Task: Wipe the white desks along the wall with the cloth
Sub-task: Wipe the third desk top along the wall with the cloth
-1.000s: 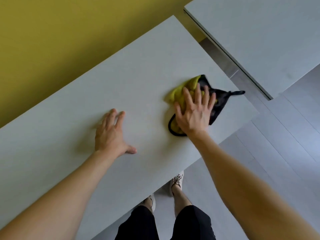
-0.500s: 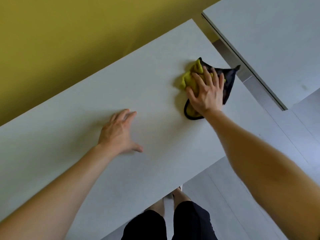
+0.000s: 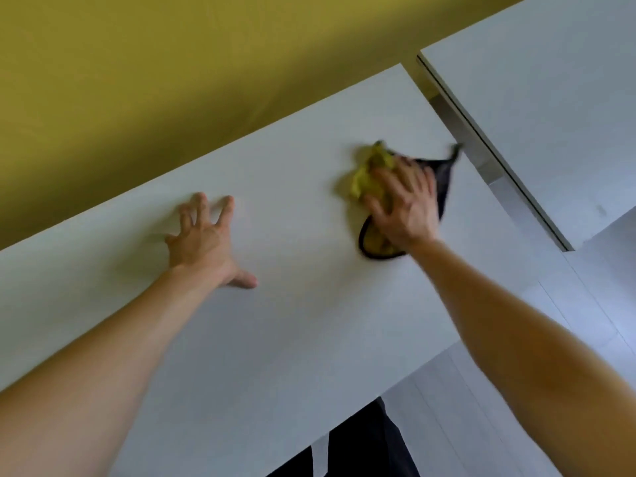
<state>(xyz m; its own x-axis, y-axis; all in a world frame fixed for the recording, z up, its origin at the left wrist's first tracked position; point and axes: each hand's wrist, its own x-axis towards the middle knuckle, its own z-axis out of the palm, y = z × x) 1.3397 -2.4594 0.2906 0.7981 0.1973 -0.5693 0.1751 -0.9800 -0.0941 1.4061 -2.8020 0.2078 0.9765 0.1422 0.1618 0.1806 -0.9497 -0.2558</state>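
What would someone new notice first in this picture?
The yellow and black cloth, right of centre on the white desk, pressed flat under the right hand. Left of it, the left hand rests spread on the desk. Behind runs a mustard-yellow wall, with a second white desk at upper right.

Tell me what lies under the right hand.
The yellow and black cloth lies under the right hand, on the white desk. The cloth's middle and the desk below it are covered.
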